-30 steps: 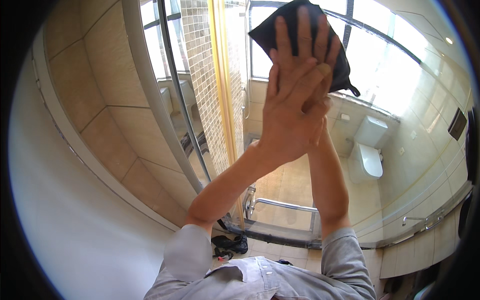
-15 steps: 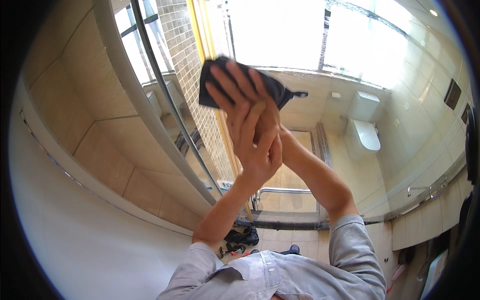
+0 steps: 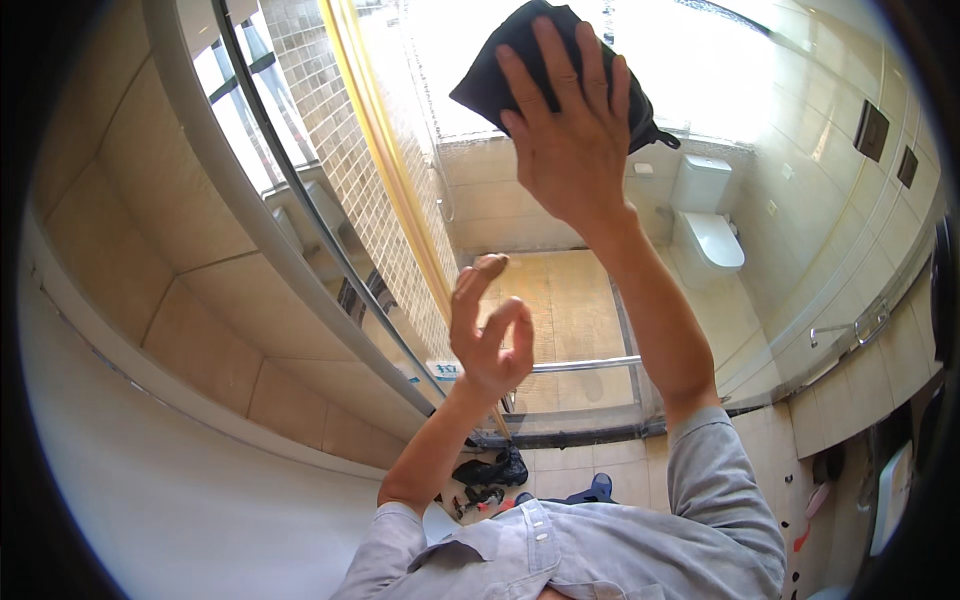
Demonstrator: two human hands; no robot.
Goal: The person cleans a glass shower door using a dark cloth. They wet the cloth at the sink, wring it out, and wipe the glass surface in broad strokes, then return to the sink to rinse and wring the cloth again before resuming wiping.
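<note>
My right hand (image 3: 580,140) lies flat with its fingers stretched and spread over a black cloth (image 3: 490,80). A small loop sticks out at the cloth's right corner. Hand and cloth are high up, in front of the bright window, and appear to press on a clear glass panel (image 3: 560,395). Lower and to the left, my left hand (image 3: 490,335) is apart from the cloth. Its fingers are loosely bent and apart, with nothing in them, near the yellow-gold door edge (image 3: 385,170).
A metal bar (image 3: 585,365) crosses the glass at waist height. Beyond it stand a white toilet (image 3: 712,235) and tiled walls. A dark-framed glass door (image 3: 300,175) is on the left. Black bags (image 3: 495,467) lie on the floor near my feet; a counter (image 3: 850,400) runs along the right.
My right hand and the black cloth have moved up and to the right. My left hand, which overlapped the right one, has come away and dropped lower.
</note>
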